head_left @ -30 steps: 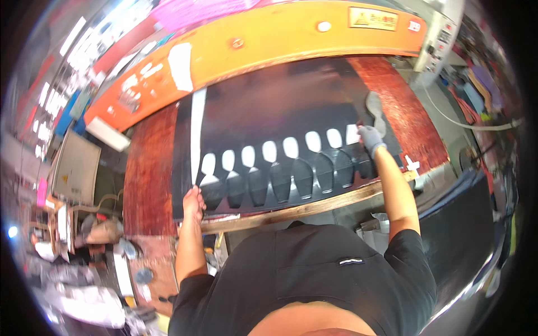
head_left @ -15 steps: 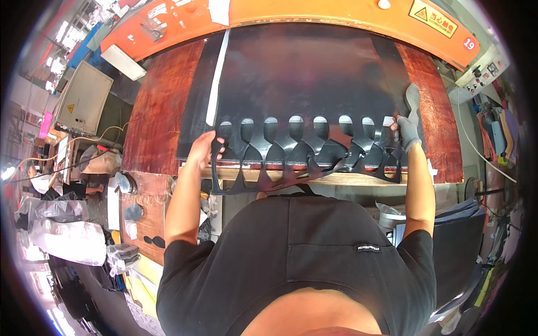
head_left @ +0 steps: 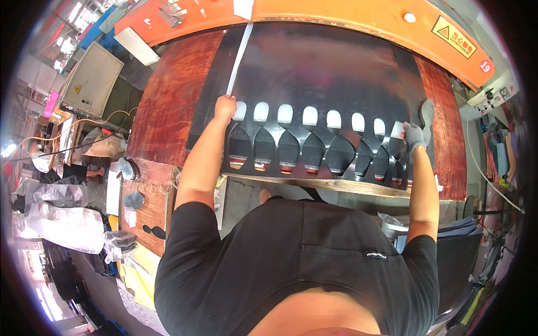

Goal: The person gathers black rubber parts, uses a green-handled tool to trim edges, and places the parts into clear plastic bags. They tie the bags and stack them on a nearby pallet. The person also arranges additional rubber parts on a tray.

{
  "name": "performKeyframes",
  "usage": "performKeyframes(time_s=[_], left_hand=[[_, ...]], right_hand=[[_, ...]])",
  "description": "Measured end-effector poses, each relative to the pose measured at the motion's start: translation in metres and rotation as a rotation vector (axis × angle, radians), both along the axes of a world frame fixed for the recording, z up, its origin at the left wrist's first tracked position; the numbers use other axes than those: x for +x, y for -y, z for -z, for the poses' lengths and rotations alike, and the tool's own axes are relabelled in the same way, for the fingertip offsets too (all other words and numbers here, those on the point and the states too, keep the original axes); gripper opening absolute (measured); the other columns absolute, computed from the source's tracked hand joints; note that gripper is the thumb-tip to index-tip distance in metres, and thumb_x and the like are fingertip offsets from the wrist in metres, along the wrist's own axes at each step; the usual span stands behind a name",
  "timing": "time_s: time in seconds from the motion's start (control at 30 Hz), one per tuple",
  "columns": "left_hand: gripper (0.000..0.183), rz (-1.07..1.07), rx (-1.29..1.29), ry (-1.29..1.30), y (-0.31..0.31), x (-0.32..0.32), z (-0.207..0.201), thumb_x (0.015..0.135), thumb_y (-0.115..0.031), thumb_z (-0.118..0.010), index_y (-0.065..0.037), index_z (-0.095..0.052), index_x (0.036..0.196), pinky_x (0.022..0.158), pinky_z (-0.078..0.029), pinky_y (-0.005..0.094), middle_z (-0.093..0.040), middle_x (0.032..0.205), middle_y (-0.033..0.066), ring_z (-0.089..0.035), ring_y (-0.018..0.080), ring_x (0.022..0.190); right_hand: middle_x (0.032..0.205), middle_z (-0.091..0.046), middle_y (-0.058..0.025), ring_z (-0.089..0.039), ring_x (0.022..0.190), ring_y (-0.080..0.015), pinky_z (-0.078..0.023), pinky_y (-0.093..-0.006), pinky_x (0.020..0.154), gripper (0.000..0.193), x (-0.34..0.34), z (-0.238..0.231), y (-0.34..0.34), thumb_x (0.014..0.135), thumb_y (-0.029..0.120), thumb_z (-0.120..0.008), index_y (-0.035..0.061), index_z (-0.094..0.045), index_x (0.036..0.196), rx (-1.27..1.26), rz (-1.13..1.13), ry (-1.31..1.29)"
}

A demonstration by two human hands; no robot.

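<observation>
A black sheet with a row of several sole-shaped cutouts spans the front of the dark work board. White shows through the rounded far ends of its openings; the board and reddish wood show through the wider near ends. My bare left hand is closed on the sheet's far left corner, beside the lower end of a long white strip. At the far right corner, my gloved right hand pinches the sheet's edge. Just right of that glove lies a dark grey sole-shaped piece.
An orange machine beam crosses behind the board, with a control box at its right. Reddish wood flanks the board. A small side table at left holds dark sole-shaped pieces. Stacked sheets stand at the right.
The sheet has moved forward and lies flatter; earlier it was buckled, with its near edge sagging past the board. My left hand has moved forward with its corner. The view has shifted slightly.
</observation>
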State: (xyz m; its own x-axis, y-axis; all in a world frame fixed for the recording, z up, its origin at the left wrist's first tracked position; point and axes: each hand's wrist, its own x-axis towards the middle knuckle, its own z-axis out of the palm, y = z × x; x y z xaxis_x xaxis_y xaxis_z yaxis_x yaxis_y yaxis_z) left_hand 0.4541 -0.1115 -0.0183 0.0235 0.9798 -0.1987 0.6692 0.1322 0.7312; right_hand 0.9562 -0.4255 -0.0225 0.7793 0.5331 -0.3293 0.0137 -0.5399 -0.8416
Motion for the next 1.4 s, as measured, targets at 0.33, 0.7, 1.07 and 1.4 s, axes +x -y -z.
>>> performKeyframes(time_s=[0.33, 0.7, 1.07, 1.4], left_hand=[[0.066, 0.23, 0.438, -0.54, 0.052, 0.041, -0.009, 0.08, -0.046, -0.057, -0.003, -0.041, 0.128, 0.096, -0.032, 0.0522, -0.038, 0.134, 0.0186, -0.037, 0.0324, 0.121], [0.045, 0.863, 1.091, -0.082, 0.175, 0.184, -0.073, 0.07, -0.031, -0.066, -0.007, -0.058, 0.108, 0.091, -0.035, 0.0488, -0.045, 0.127, 0.013, -0.038, 0.0354, 0.12], [0.043, 1.285, 0.84, 0.142, 0.222, 0.14, -0.048, 0.071, -0.03, -0.064, -0.006, -0.058, 0.106, 0.089, -0.036, 0.0477, -0.05, 0.119, 0.0143, -0.044, 0.0318, 0.115], [0.055, 1.47, 0.541, -0.284, 0.259, 0.1, -0.013, 0.082, -0.046, -0.057, -0.009, -0.051, 0.123, 0.103, -0.021, 0.0573, -0.039, 0.136, 0.0139, -0.028, 0.0371, 0.13]], right_hand=[[0.049, -0.052, -0.0017, -0.042, 0.036, -0.0102, -0.032, -0.025, 0.036, 0.025, -0.006, 0.004, 0.005, 0.087, 0.026, -0.055, 0.0022, -0.06, 0.094, 0.024, 0.005, 0.06], [0.053, -0.056, -0.006, -0.053, 0.043, -0.0128, -0.039, -0.0272, 0.042, 0.034, -0.022, -0.002, 0.005, 0.086, 0.026, -0.053, -0.0025, -0.058, 0.104, -0.075, -0.011, 0.273], [0.063, -0.063, -0.0138, -0.063, 0.055, -0.0205, -0.048, -0.0325, 0.057, 0.033, -0.027, -0.004, 0.007, 0.084, 0.028, -0.052, -0.0024, -0.061, 0.094, -0.123, -0.05, 0.376], [0.078, -0.065, -0.0161, -0.065, 0.06, -0.0221, -0.049, -0.0336, 0.063, 0.035, -0.033, -0.01, 0.008, 0.084, 0.028, -0.052, -0.0005, -0.06, 0.103, -0.15, 0.036, 0.392]])
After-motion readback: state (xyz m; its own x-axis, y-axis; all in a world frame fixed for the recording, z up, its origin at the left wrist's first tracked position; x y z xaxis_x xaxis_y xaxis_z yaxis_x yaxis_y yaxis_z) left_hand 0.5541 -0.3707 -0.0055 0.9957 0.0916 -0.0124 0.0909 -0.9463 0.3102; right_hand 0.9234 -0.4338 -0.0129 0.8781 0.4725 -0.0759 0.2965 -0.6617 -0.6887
